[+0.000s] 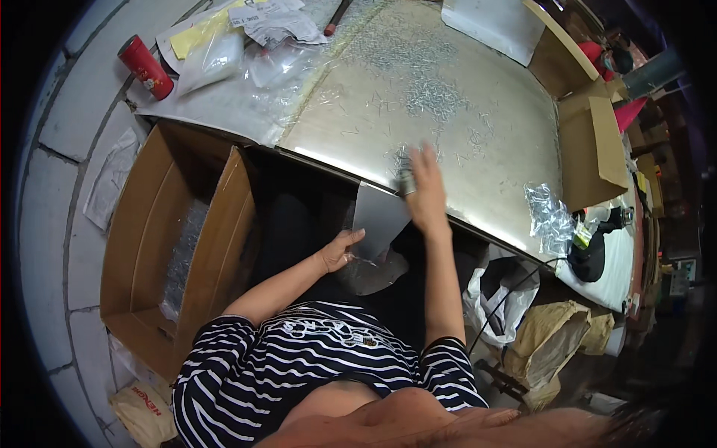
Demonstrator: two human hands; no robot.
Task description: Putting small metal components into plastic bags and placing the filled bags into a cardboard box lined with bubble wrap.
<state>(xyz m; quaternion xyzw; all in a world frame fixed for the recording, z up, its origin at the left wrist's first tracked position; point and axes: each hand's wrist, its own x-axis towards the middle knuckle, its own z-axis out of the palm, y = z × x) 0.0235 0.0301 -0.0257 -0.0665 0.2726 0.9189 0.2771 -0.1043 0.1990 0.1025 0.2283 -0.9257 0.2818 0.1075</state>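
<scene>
Many metal pins (437,101) are lying on the tabletop (515,142), risking spillage if your right hand (429,196) (blurred, can't tell grip) is sweeping wide of the grey sheet (377,220) while your left hand (340,252) is pinching the clear bag (379,278).

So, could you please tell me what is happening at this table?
The person's left hand holds a flat grey sheet at the near edge of a metal-topped table, with what looks like a clear plastic bag beneath it. The right hand, blurred, is over that edge, beside some thin silvery metal pieces; many more lie scattered farther back. An open brown cardboard box stands to the left.
</scene>
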